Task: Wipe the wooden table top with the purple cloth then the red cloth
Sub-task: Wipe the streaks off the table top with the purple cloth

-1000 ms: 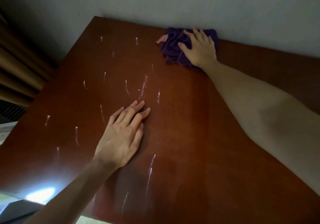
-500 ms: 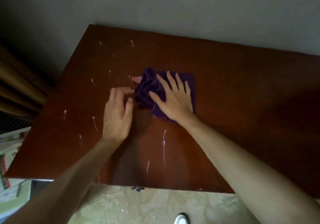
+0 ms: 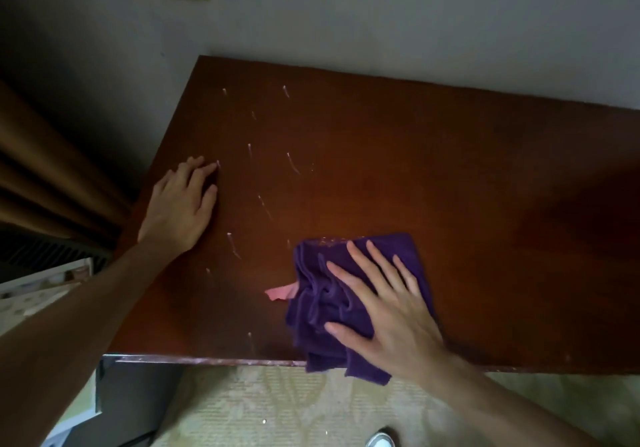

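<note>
A crumpled purple cloth (image 3: 322,304) lies at the near edge of the reddish-brown wooden table top (image 3: 433,176), its lower corner hanging over the edge. My right hand (image 3: 388,311) presses flat on the cloth with fingers spread. A pink tag (image 3: 278,292) sticks out at the cloth's left side. My left hand (image 3: 181,209) rests palm down near the table's left edge, fingers apart, holding nothing. Several whitish streaks (image 3: 265,206) mark the left half of the wood. No red cloth is in view.
A grey wall (image 3: 381,24) runs along the table's far side, with a white plate and a yellow plate at upper left. Brown curtains (image 3: 45,183) hang left of the table. Patterned carpet (image 3: 277,408) lies below the near edge, with a shoe tip (image 3: 379,440) and papers at lower left.
My right hand has dragged the purple cloth from the far wall side toward me, down to the near edge. My left hand has slid from the table's middle to its left edge.
</note>
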